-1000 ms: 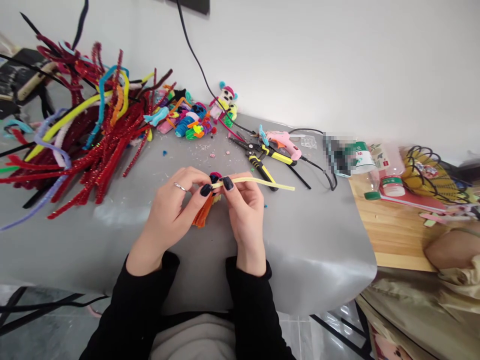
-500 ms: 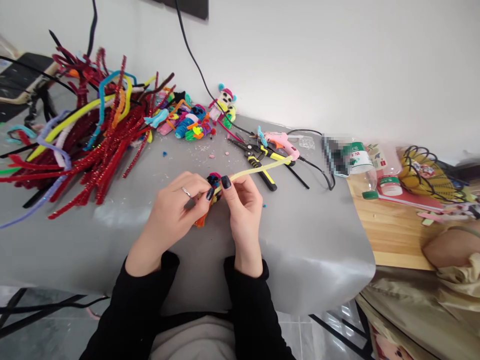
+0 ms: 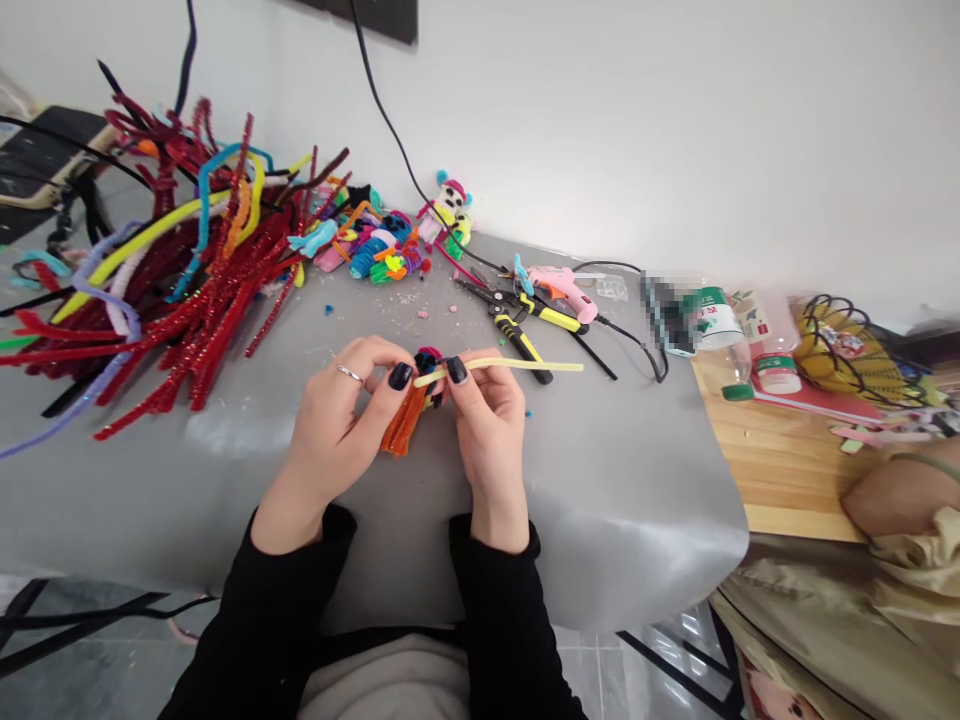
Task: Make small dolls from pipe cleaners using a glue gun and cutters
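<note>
A pale yellow pipe cleaner runs nearly level in front of me, its free end out to the right. My right hand is closed, pinching it between thumb and fingers. My left hand is closed too, its thumb tip at the strand's left end; its fingertips are partly hidden. Between and just behind the hands is a small pipe cleaner figure with orange strands below and dark blue and pink parts above. I cannot tell whether it is held or rests on the table.
Red pipe cleaners are heaped on the left of the grey table. Finished pipe cleaner figures lie at the back. Yellow-black pliers and a pink glue gun are beyond my right hand. Bottles and a person's arm are at the right.
The yellow pipe cleaner's free end has swung down from the glue gun to nearly level. My left thumb has shifted slightly left, baring the strand's short end and more of the orange strands.
</note>
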{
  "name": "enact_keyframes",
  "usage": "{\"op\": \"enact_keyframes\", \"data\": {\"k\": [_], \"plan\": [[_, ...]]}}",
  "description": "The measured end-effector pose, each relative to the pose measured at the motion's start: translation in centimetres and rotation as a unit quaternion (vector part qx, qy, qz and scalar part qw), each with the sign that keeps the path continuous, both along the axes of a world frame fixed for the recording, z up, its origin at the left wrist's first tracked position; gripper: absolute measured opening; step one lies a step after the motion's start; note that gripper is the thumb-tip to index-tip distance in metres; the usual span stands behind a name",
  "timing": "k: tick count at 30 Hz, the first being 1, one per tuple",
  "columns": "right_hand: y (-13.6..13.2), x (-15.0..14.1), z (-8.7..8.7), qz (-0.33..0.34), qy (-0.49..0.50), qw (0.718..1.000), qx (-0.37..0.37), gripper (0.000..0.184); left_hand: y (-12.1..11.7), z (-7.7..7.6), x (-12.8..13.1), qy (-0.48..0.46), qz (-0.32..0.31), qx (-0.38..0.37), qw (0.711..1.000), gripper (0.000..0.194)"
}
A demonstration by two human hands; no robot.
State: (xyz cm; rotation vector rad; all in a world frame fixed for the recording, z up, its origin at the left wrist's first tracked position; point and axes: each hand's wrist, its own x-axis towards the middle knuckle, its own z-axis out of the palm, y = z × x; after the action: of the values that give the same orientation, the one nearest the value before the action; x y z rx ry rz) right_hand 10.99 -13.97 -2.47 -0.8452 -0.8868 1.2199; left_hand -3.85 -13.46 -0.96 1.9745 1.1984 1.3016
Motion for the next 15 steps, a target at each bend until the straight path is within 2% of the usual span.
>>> {"op": "enact_keyframes", "data": {"k": [6,11,15], "plan": [[0.1,0.16,0.05,0.007,0.016,1.0,-0.003,0.028,-0.08,-0.64,0.5,-0.007,-0.019,0.01,1.0,0.014],[0.02,0.08,0.21,0.017,0.004,1.0,0.017,0.025,0.07,-0.64,0.58,0.009,0.023,0.04,0.999,0.013],[-0.22,-0.12,0.33,-0.019,-0.041,0.999,0.005,0.024,0.25,-0.43,0.26,0.055,0.014,0.067,0.996,0.015]]}}
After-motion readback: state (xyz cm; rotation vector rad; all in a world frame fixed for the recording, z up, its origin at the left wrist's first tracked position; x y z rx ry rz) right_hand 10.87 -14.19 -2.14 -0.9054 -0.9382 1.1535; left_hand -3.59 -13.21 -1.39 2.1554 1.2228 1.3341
